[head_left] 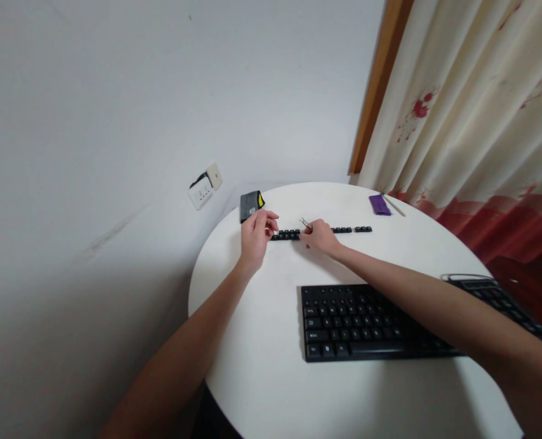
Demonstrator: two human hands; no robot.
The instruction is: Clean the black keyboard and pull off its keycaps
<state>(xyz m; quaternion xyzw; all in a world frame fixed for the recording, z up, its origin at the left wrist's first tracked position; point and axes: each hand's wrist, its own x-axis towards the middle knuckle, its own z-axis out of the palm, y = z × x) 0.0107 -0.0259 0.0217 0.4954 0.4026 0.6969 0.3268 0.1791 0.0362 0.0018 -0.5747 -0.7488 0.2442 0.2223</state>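
Note:
Both my arms reach to the far side of a round white table [271,366]. My left hand [255,232] is curled, fingertips pinched at the left end of a row of loose black keycaps [289,234]. My right hand [320,236] is closed on a thin metal tool, probably tweezers [305,224], its tip pointing up-left over the row. More keycaps [352,230] continue the row to the right of that hand. A black keyboard [357,323] lies nearer me, partly under my right forearm.
A dark pouch with a yellow tab [251,205] lies at the table's far edge by the wall. A purple object [380,205] and a thin stick [395,207] lie far right. A second keyboard [503,302] sits at the right. Wall sockets [205,186] and a curtain [472,110] stand behind.

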